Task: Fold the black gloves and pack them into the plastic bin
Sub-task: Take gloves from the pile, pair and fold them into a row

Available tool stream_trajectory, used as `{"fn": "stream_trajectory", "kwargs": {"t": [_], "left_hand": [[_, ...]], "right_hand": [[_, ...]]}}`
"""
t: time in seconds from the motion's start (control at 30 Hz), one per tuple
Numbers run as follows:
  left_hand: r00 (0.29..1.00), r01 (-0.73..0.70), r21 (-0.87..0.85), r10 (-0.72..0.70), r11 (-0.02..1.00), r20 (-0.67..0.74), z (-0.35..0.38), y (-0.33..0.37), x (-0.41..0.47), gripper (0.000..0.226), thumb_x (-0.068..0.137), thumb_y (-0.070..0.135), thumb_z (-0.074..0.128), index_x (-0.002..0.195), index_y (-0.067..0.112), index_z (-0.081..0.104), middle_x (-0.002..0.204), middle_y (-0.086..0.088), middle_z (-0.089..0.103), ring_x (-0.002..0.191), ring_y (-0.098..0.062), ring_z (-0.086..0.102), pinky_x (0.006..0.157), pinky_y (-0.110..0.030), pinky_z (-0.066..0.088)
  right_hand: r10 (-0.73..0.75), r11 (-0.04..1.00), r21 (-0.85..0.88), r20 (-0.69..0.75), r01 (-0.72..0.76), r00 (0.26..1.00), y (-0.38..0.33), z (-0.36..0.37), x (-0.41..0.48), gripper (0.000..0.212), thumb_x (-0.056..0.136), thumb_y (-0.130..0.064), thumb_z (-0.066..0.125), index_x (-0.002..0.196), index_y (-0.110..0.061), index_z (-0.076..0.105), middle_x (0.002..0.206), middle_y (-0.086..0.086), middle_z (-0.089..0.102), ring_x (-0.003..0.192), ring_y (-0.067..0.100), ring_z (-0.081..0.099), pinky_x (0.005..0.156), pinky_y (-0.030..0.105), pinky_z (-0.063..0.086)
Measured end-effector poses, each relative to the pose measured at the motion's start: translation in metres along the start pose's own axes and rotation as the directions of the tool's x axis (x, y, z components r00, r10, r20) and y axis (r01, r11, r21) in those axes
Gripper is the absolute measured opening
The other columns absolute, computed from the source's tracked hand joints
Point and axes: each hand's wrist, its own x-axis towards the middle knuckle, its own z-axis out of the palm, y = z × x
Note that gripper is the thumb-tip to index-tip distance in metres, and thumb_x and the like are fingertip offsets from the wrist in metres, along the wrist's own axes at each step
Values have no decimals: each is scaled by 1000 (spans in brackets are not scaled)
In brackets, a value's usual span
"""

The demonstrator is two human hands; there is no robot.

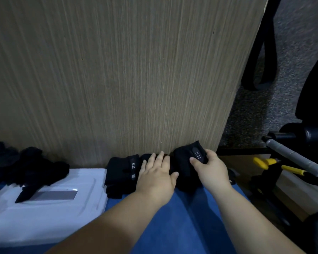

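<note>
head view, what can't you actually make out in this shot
All in the head view:
Left glove: its right part lies under the left hand.
Gripped glove: partly covered by the right hand; fold unclear.
Glove pile: dark, cut off by the left edge; count unclear.
White plastic surface: lid or bin unclear; no inside shown.

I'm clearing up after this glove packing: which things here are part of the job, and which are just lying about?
Job: flat glove, pressed by the left hand; bunched glove, gripped by the right hand; glove pile; white lid, probably the bin's.
Lying about: yellow-handled pliers; grey bar; black chair.
</note>
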Motion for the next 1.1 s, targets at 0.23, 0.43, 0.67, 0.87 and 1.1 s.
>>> {"fn": "stream_trajectory", "kwargs": {"t": [0.23,0.43,0.67,0.87,1.1], "left_hand": [[997,-32,166,21,986,70,19,-19,-4,57,103,46,18,153,27,-1,161,5,-10,148,-19,-14,120,-43,-9],[998,-61,138,56,989,41,24,-24,-5,55,103,45,19,153,28,3,162,7,-7,148,-17,-14,120,-41,-9],[998,-60,129,57,990,27,27,-25,-4,57,102,47,20,153,29,4,161,8,-7,147,-17,-14,120,-41,-8],[998,-50,124,45,991,47,26,-23,-3,58,101,49,20,153,30,3,161,8,-7,147,-17,-14,120,-42,-7],[995,-53,117,43,992,86,21,-20,0,59,101,50,21,153,31,-1,162,6,-7,148,-19,-13,120,-44,-6]], "right_hand": [[18,935,-354,12,-13,1000,15,20,6,45,93,-45,50,129,-20,53,108,5,67,102,24,57,80,31,45],[-189,795,-602,-135,72,973,26,30,4,57,90,-47,51,142,-29,36,140,-3,44,131,22,30,105,42,26],[-269,757,-615,15,221,963,36,37,7,42,99,-43,37,137,-32,50,150,-15,37,141,7,22,111,34,14],[-162,718,-668,114,196,980,37,35,6,53,100,-51,22,144,-30,40,154,-14,30,142,8,20,112,36,13],[-170,661,-723,113,199,979,36,38,4,52,100,-48,18,145,-30,39,154,-13,31,140,10,21,107,39,15]]}}
